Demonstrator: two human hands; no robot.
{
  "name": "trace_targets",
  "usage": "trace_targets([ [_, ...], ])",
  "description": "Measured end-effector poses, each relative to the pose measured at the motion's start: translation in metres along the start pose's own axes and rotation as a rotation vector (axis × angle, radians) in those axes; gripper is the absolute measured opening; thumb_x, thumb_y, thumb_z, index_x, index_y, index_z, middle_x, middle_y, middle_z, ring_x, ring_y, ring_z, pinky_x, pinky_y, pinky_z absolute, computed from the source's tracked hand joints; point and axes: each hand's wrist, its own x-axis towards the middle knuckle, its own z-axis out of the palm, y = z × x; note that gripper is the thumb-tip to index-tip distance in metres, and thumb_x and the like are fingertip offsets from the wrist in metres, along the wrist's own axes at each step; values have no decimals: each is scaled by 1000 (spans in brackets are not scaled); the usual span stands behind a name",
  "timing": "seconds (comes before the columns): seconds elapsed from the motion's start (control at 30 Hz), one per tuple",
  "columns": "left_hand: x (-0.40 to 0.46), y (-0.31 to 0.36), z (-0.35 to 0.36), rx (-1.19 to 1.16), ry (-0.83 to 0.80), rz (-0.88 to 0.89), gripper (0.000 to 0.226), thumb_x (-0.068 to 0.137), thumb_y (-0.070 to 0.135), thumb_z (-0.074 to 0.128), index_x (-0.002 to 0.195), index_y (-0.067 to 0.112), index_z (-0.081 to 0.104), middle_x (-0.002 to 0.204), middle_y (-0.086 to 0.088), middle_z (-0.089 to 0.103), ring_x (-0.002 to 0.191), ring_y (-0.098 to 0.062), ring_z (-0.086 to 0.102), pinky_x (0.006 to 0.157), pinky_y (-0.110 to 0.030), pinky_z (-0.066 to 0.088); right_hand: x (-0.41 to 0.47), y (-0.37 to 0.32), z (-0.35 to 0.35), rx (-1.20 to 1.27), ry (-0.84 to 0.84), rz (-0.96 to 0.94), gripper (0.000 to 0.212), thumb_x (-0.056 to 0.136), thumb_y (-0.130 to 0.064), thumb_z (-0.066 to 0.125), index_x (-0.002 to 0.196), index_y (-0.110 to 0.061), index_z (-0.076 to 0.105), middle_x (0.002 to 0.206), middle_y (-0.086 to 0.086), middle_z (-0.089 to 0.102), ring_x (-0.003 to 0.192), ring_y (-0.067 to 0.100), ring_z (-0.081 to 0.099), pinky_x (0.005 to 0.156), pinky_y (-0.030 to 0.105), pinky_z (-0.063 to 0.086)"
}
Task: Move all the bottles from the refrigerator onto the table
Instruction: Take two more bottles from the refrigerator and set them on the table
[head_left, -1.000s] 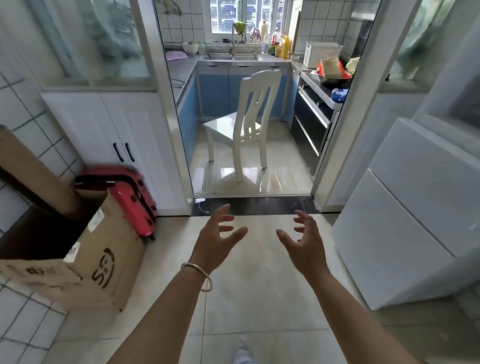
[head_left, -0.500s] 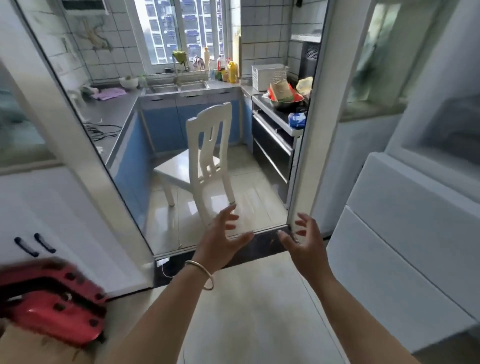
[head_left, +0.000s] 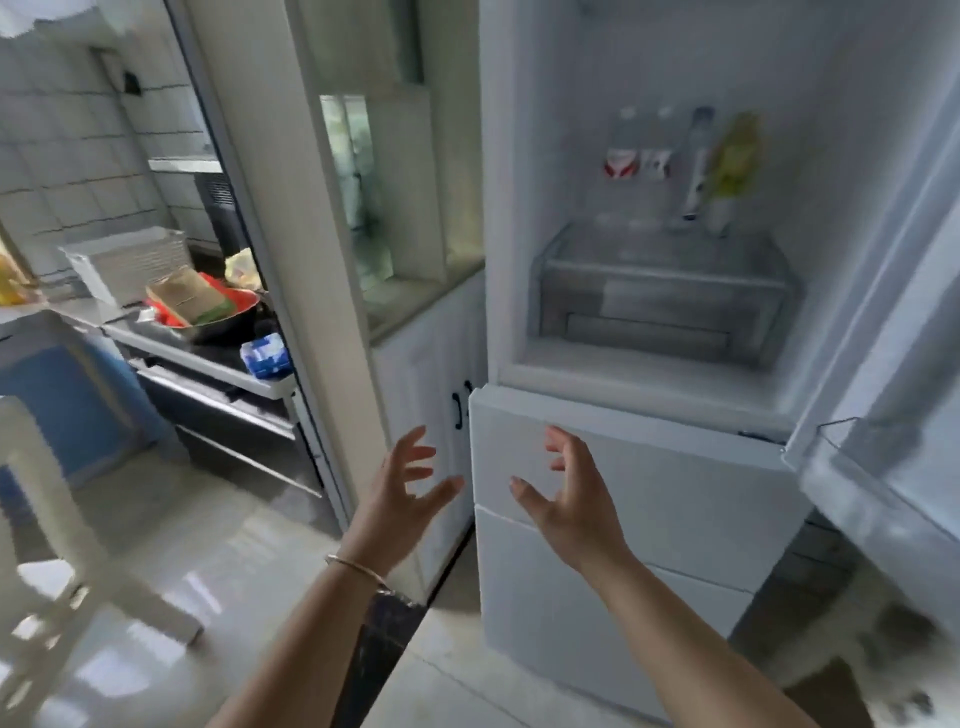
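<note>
- Standing at the far left, a grey kitchen counter (head_left: 171, 332) carries a dark pan heaped with red and brown packets (head_left: 208, 306) and a blue-and-white pack (head_left: 266, 355) at its right end; none of this belongs to the task.
- Near left, a white wooden chair (head_left: 47, 514) stands on the glossy floor, close enough to catch a foot on any turn away from the fridge with both hands full.
- The left hand (head_left: 402, 491), a thin metal bangle (head_left: 358, 567) on its wrist, hangs in the air with fingers (head_left: 415, 452) spread and holding nothing.
- The right hand (head_left: 569, 501) is likewise empty, fingers (head_left: 558, 441) loosely spread, in front of the closed white lower drawers and touching neither them nor the other hand.
- The white refrigerator (head_left: 613, 478) has its upper compartment open; four upright bottles (head_left: 680, 161) stand in a row at the far back, above a clear plastic drawer (head_left: 660, 306).
- From left: two clear ones with red-and-white labels, a slim one with a blue cap, a yellow-green one. They are blurred, so the contents cannot be told.
- They stand close together and deep in, so I judge that reaching for one could knock its neighbour over.
- At far right the open door (head_left: 883, 467) juts toward the person; an elbow may strike it on withdrawal.
</note>
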Motion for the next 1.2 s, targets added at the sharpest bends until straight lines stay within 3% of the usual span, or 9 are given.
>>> trace_targets([
  [0.13, 89, 18, 29, -120, -114, 103, 58, 77, 27, 72, 123, 36, 39, 115, 0, 57, 105, -20, 60, 83, -30, 51, 57, 10, -27, -59, 136, -2, 64, 79, -38, 65, 135, -28, 35, 126, -12, 44, 111, 8, 46, 92, 27, 41],
  [0.27, 161, 50, 58, -217, -217, 180, 66, 61, 54, 68, 121, 43, 40, 111, 14, 59, 95, -1, 63, 67, -11, 50, 125, 18, -49, -46, 298, -21, 72, 67, -56, 55, 132, -33, 36, 125, -14, 47, 109, 5, 49, 87, 25, 41],
  [0.37, 216, 76, 85, -251, -281, 234, 60, 69, 46, 66, 123, 42, 40, 114, 14, 58, 93, 6, 62, 60, -10, 48, 187, 24, -67, 1, 382, -25, 76, 61, -63, 50, 130, -35, 37, 121, -15, 48, 106, 5, 50, 87, 27, 43],
  [0.47, 276, 103, 115, -298, -287, 267, 55, 78, 32, 71, 124, 36, 42, 113, 9, 58, 83, 11, 62, 69, -6, 47, 250, 33, -91, 46, 438, -54, 69, 71, -51, 63, 131, -30, 38, 120, -14, 46, 107, 6, 50, 90, 28, 43],
  [0.6, 359, 148, 163, -368, -262, 243, 51, 85, 17, 64, 130, 25, 42, 111, 4, 56, 80, 3, 59, 62, -6, 46, 342, 43, -130, 60, 463, -46, 62, 79, -33, 68, 133, -22, 39, 121, -7, 51, 104, 10, 53, 89, 28, 44],
  [0.7, 420, 178, 191, -471, -254, 217, 48, 85, 18, 65, 127, 26, 44, 109, 2, 56, 86, -8, 57, 67, -20, 45, 409, 49, -156, 95, 501, -35, 62, 78, -33, 69, 132, -21, 40, 118, -4, 53, 101, 14, 55, 89, 34, 48],
  [0.8, 473, 193, 207, -548, -193, 189, 52, 75, 30, 69, 122, 29, 47, 102, 6, 61, 94, -16, 59, 72, -31, 44, 460, 52, -174, 95, 523, -47, 58, 80, -32, 67, 131, -22, 41, 115, -6, 52, 101, 12, 53, 85, 27, 43],
  [1.1, 578, 230, 265, -563, 116, 185, 52, 82, 21, 68, 129, 13, 47, 128, -8, 54, 105, -15, 54, 93, -26, 40, 576, 54, -185, 120, 660, -128, 49, 82, -21, 66, 125, -19, 44, 104, -18, 49, 90, -4, 49, 71, -6, 31],
  [1.2, 601, 231, 282, -494, 202, 238, 65, 79, 23, 71, 136, 12, 41, 138, -10, 45, 121, -21, 48, 99, -28, 38, 610, 60, -187, 79, 680, -159, 62, 82, -25, 62, 137, -12, 36, 133, 4, 49, 121, 17, 48, 99, 17, 36],
])
